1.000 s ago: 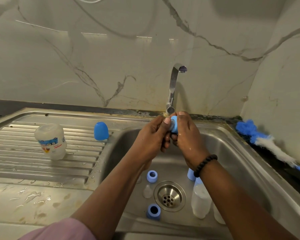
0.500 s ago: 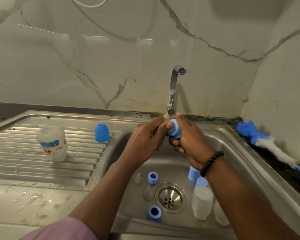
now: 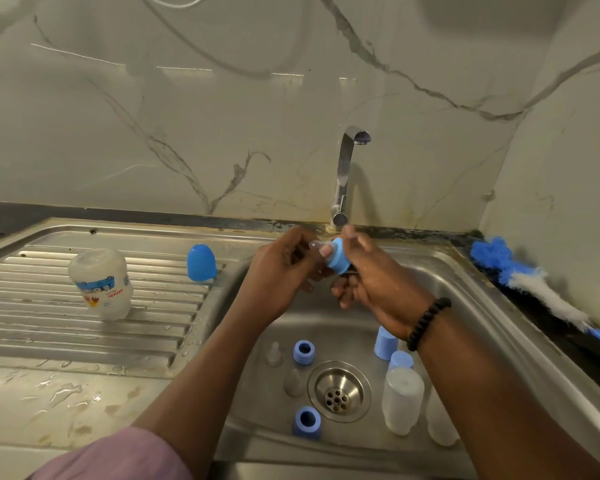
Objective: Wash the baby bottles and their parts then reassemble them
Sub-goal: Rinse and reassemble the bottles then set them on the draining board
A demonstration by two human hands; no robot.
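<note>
Over the sink basin point(image 3: 440, 271), my right hand point(image 3: 371, 282) grips a blue screw ring point(image 3: 338, 259). A clear teat point(image 3: 316, 244) sticks out of that ring, and the fingers of my left hand point(image 3: 281, 271) pinch its tip. On the sink floor lie two more blue rings point(image 3: 303, 352) point(image 3: 306, 421), two loose clear teats point(image 3: 274, 355) point(image 3: 293, 381), two blue caps point(image 3: 385, 342) point(image 3: 400, 361) and two upturned clear bottles point(image 3: 402, 400) point(image 3: 442, 424). One bottle with a printed label point(image 3: 101, 284) and a blue cap point(image 3: 201, 262) stand upside down on the drainboard point(image 3: 49, 327).
The chrome tap point(image 3: 343, 174) rises just behind my hands; no water stream shows. A blue-and-white bottle brush point(image 3: 534, 282) lies on the dark counter at the right, against the marble wall. The drain point(image 3: 339, 394) sits mid-basin. Puddles wet the near-left counter.
The ring has turned in my right hand, and the clear teat now sticks out of it toward my left hand. Both hands stay under the tap.
</note>
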